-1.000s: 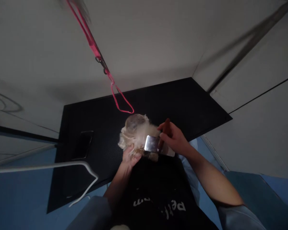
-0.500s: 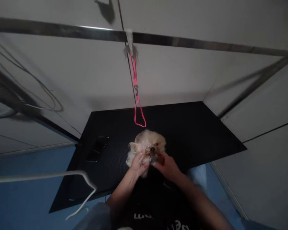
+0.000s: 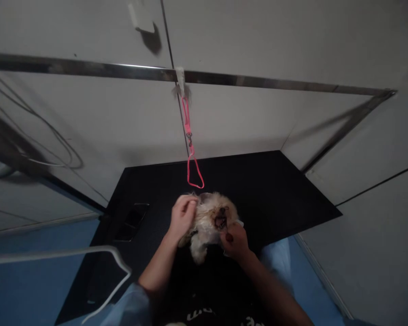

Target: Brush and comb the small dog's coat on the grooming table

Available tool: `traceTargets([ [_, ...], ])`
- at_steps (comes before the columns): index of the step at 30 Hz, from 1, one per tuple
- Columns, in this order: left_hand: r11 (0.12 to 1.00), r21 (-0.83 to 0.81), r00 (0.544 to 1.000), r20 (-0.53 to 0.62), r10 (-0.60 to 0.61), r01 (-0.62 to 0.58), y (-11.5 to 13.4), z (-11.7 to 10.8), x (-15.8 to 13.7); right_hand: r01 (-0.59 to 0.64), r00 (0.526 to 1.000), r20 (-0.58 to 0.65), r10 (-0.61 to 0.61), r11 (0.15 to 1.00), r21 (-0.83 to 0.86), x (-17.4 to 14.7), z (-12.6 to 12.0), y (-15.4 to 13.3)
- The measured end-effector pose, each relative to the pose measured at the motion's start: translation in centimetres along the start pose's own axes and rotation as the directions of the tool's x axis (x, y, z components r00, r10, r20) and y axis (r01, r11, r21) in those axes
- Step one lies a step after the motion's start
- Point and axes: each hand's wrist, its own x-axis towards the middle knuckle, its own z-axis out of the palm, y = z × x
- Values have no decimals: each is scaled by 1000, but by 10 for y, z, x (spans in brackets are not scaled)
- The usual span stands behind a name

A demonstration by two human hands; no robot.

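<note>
Working at the head of a small pale dog (image 3: 204, 217), the person has both hands close in, and the job looks to be under way rather than finished: fur on the side of the head is loose and fluffy, while that around the muzzle looks dark and clumped, perhaps having had less care, though staining could give the same look. How much of the back and legs is done cannot be told, since the head and hands hide most of the body. The dog is at the near side of the black worktop (image 3: 258, 181), right in front of the apron (image 3: 207, 290), with one pale leg showing below its head. A pink loop (image 3: 188, 170) hangs beyond the dog, not around it. The left forearm reaches up and inward, its hand (image 3: 182, 215) raised at the side of the head, thumb and fingers bent toward each other; whether they pinch any fur is unclear. The right arm angles in from the other side, and the right hand (image 3: 237, 239) sits lower, beside the muzzle, fingers wrapped around a brown handle (image 3: 229, 237) whose end shows; the rest of that tool is mostly hidden. A dark, phone-like slab (image 3: 132, 222) lies on the worktop, to the left.
</note>
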Motion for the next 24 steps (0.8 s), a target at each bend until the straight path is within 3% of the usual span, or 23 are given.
traceTargets([
  [1,998,-20,982,178,62,-59,6,0,4,2,1000,-2,-2,1000,-4,0,0,0],
  [3,990,-85,872,470,136,-108,18,1,13,5,1000,-3,-5,1000,0,1,-1,-1],
  [4,987,-108,816,555,162,-122,22,1,19,6,1000,2,-6,1000,7,2,-1,0],
  [8,977,-111,661,722,204,-180,29,-1,43,20,999,42,-20,1000,6,4,-1,1],
  [13,1000,0,550,835,-1,2,32,11,71,72,995,68,-71,997,-17,7,4,1],
  [15,996,87,528,845,-83,17,30,21,87,98,992,80,-96,995,-21,7,7,-1],
  [16,990,140,543,833,-112,-11,27,25,96,105,991,90,-102,994,-21,7,8,-1],
  [17,979,197,586,800,-128,-54,23,26,105,106,989,103,-104,994,-21,7,9,-1],
  [19,941,313,738,663,-121,-127,13,19,116,99,988,123,-95,995,-29,6,10,0],
  [21,912,397,918,392,-69,-101,3,2,108,75,989,128,-67,996,-56,5,11,2],
  [22,913,406,972,231,-53,-47,-1,-9,94,63,990,131,-53,995,-72,4,12,4],
  [24,924,373,996,-51,-71,85,-8,-24,47,38,990,136,-24,994,-105,2,13,7],
])
